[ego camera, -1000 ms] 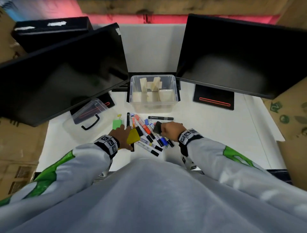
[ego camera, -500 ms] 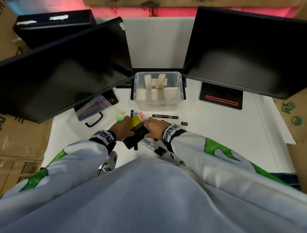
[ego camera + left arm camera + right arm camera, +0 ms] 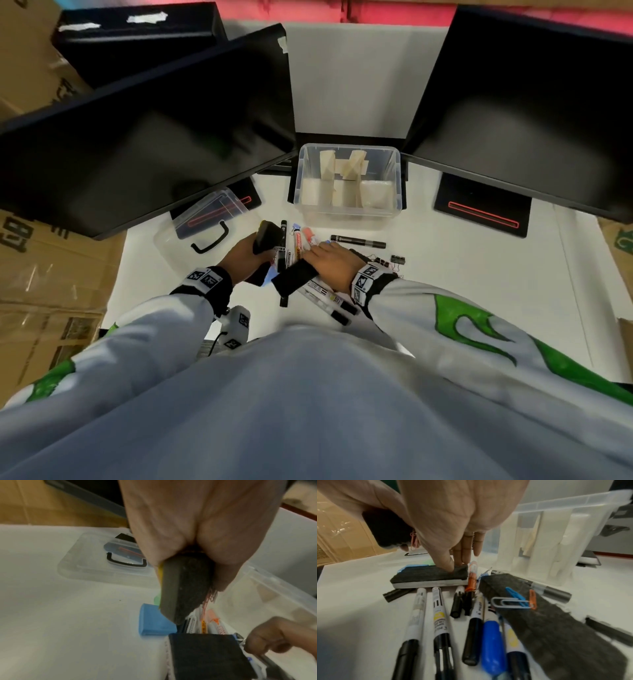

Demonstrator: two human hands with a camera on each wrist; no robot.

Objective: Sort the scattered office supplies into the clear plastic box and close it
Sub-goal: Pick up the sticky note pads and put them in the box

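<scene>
A plastic box [image 3: 347, 212] sits at the back of the bench [image 3: 462, 267] between two monitors, its lid [image 3: 205, 236] lying to the left. Markers [image 3: 301, 243] lie scattered in front of the box, binder clips [image 3: 397, 259] to their right, both hands over the pile.

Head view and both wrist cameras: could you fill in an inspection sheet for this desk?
Surface: white desk, lit.
Job's things: clear plastic box open, dividers inside; lid lying left; markers, erasers, paper clips scattered.
Clutter: binder clips.
Hands: left hand grips a yellow-backed eraser; right hand fingertips press a white-backed eraser.
Cables: nothing seen.
Surroundings: two dark monitors, cardboard boxes.
</scene>
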